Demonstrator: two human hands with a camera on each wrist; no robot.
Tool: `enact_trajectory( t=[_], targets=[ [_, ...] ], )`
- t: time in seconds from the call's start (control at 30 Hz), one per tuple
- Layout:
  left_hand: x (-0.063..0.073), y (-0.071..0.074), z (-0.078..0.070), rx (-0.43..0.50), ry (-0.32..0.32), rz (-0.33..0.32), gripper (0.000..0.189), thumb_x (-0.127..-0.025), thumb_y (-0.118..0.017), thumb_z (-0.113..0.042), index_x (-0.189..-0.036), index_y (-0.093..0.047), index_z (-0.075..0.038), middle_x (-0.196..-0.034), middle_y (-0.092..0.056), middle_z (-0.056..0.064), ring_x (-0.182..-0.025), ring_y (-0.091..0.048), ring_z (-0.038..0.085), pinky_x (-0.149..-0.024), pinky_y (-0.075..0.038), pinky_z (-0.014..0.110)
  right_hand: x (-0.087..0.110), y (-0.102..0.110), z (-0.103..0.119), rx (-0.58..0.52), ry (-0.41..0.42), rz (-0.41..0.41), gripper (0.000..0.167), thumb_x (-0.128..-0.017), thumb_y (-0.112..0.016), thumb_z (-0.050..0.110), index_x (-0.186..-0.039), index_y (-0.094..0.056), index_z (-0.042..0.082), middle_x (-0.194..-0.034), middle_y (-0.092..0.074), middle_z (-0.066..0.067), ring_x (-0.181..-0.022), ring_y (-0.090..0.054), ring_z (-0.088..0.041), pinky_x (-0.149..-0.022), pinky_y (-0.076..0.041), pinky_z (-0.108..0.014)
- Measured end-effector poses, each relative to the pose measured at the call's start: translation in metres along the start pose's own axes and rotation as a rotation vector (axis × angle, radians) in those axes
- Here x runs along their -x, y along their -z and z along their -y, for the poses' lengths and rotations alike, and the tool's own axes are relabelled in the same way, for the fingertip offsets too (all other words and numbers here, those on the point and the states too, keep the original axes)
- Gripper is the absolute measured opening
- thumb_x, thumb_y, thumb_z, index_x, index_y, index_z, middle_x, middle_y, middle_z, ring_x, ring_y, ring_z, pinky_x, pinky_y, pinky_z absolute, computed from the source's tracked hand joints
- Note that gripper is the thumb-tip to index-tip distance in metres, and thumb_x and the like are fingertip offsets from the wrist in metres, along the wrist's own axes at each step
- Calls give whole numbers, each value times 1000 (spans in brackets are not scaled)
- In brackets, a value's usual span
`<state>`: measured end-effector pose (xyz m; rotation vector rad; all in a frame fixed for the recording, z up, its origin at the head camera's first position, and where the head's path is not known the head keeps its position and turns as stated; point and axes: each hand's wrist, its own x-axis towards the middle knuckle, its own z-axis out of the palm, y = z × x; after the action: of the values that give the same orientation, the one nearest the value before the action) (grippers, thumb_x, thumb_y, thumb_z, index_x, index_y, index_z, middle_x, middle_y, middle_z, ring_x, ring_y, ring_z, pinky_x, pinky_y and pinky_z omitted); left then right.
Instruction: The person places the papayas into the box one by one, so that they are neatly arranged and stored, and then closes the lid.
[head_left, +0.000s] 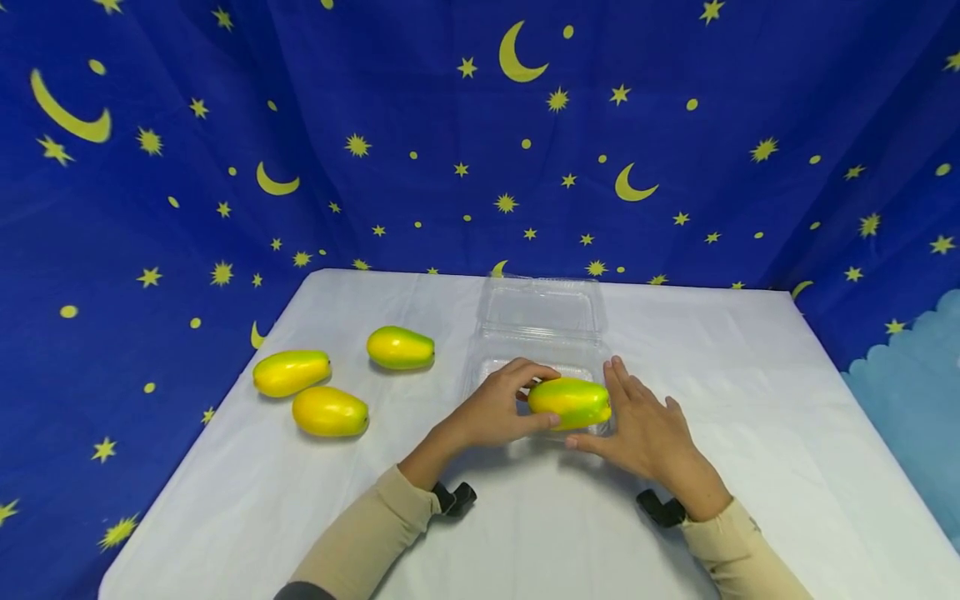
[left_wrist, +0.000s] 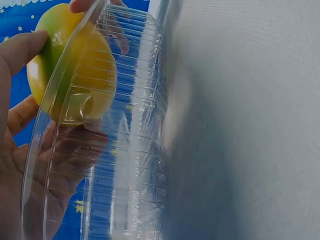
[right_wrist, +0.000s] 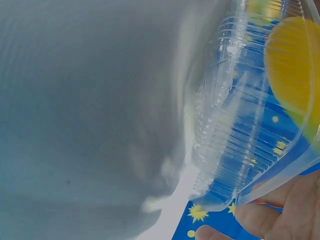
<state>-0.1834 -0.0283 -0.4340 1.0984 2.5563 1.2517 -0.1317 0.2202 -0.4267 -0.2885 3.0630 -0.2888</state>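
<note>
My left hand (head_left: pixel 495 410) grips a yellow-green papaya (head_left: pixel 572 402) between thumb and fingers, over the near part of an open clear plastic clamshell box (head_left: pixel 540 307). In the left wrist view, the papaya (left_wrist: pixel 60 22) is at the box's rim, partly seen through the ribbed wall (left_wrist: pixel 145 100). Beside the papaya's right end is my right hand (head_left: pixel 648 427), its fingers extended along the right side of the box. The right wrist view shows its fingers (right_wrist: pixel 260 217) by the box rim, with the papaya (right_wrist: pixel 290 65) behind the clear wall.
To the left on the white-covered table (head_left: pixel 750 375) lie three more papayas: one near the box (head_left: pixel 401 347), one farther left (head_left: pixel 291 372) and one closer to me (head_left: pixel 330 412). A blue curtain (head_left: pixel 420 100) with moons and stars stands behind the table.
</note>
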Motion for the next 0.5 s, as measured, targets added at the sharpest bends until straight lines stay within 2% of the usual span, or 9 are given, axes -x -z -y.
enact_trajectory(
  t=[0.2,0.37,0.5],
  targets=[
    [-2,-3,-3,-53,20,12,55,-87,-74,-48,-136,-56,-31,-125,-59,-8,-112,-59,11,-90,-53,31,0,4,-2,1,1,1,134,-69,-45,97,-161,-13,5,-167,-17,-16,-146,-36,-41,-100,-30,-81],
    [-3,-5,-2,-73,37,21,56,-87,-74,-49,-136,-57,-30,-123,-60,-8,-113,-59,10,-92,-51,28,0,4,-1,-6,7,-2,132,-70,-50,94,-161,-14,4,-167,-17,-16,-145,-38,-42,-100,-30,-81],
    [-4,-6,-1,-96,39,31,57,-87,-74,-49,-137,-57,-29,-128,-61,-7,-118,-59,12,-97,-51,32,0,3,0,-8,9,-9,130,-71,-54,91,-160,-15,4,-167,-18,-15,-145,-38,-42,-100,-30,-81]
  ],
)
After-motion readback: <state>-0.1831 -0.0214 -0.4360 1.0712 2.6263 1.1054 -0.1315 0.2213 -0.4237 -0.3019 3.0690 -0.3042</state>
